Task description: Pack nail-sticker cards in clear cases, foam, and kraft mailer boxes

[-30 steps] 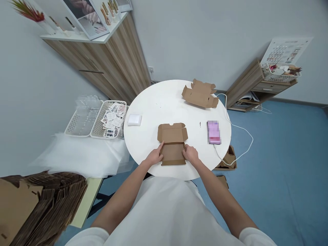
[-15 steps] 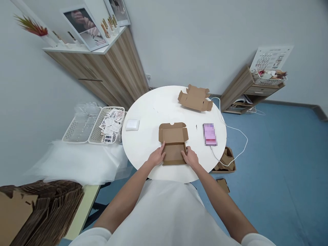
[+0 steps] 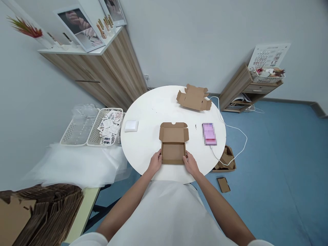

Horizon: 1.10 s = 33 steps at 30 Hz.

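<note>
A small brown cardboard box point(image 3: 173, 147) stands open on the round white table point(image 3: 153, 116), its lid flap laid back away from me. My left hand point(image 3: 155, 162) presses the box's left wall near the front corner, fingers curled against it. My right hand point(image 3: 190, 163) holds the right wall the same way. A second, partly folded cardboard box point(image 3: 193, 97) lies at the table's far side.
A phone point(image 3: 209, 134) on a white cable lies right of the box, a small white pad point(image 3: 131, 125) to the left. White baskets point(image 3: 92, 127) with cards and plastic trays stand at left. Flat cardboard blanks point(image 3: 38, 212) are stacked at bottom left. Cardboard scraps point(image 3: 225, 160) litter the blue floor.
Both hands slid back from the box's inner side flaps to the outer walls near its front corners. The box's side walls now stand up. The camera shifted slightly.
</note>
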{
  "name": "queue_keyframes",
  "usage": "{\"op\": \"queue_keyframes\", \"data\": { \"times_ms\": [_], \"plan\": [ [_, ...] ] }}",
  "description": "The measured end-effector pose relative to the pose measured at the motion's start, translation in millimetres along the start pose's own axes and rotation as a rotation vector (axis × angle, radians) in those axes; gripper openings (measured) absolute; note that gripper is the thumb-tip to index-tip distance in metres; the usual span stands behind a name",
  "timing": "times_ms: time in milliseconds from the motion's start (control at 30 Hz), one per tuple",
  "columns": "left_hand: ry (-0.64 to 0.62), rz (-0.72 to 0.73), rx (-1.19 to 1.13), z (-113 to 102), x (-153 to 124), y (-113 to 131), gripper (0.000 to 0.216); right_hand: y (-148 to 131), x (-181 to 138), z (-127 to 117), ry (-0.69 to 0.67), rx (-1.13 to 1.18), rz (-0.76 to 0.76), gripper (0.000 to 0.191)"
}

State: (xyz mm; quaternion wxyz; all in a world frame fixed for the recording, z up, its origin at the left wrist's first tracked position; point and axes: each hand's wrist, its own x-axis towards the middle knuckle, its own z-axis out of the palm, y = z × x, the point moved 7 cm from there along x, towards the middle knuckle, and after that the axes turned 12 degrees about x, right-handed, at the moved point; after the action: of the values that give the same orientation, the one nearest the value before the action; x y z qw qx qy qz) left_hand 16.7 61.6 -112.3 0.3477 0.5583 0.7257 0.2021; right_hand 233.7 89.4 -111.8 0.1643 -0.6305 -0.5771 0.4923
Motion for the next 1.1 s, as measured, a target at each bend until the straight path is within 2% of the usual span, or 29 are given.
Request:
{"op": "queue_keyframes", "data": {
  "times_ms": [200, 433, 600, 700, 800, 867, 1000, 1100],
  "plan": [
    [-0.018, 0.010, -0.005, -2, 10, 5, 0.040, -1, 9, 1, -0.004, 0.047, 0.010, 0.049],
    [-0.066, 0.001, 0.036, -1, 7, 6, 0.037, 4, 9, 1, 0.028, 0.073, -0.029, 0.054],
    [-0.028, -0.054, 0.070, -2, -1, -8, 0.043, 10, 7, -2, 0.086, 0.144, -0.033, 0.059],
    [-0.028, -0.101, 0.064, -10, -8, -20, 0.044, 11, 2, -11, 0.213, 0.173, -0.033, 0.061],
    [0.018, -0.156, 0.034, -28, -12, -36, 0.043, 1, -7, -22, 0.383, 0.210, -0.104, 0.059],
    [0.079, -0.208, 0.013, -47, -11, -52, 0.042, -13, -12, -22, 0.414, 0.276, -0.172, 0.054],
    [0.186, -0.353, -0.044, -87, -2, -90, 0.045, -61, -11, -3, 0.330, 0.383, -0.242, 0.046],
    [0.249, -0.423, -0.091, -119, 15, -113, 0.049, -111, -3, 26, 0.226, 0.409, -0.261, 0.041]
  ]
}}
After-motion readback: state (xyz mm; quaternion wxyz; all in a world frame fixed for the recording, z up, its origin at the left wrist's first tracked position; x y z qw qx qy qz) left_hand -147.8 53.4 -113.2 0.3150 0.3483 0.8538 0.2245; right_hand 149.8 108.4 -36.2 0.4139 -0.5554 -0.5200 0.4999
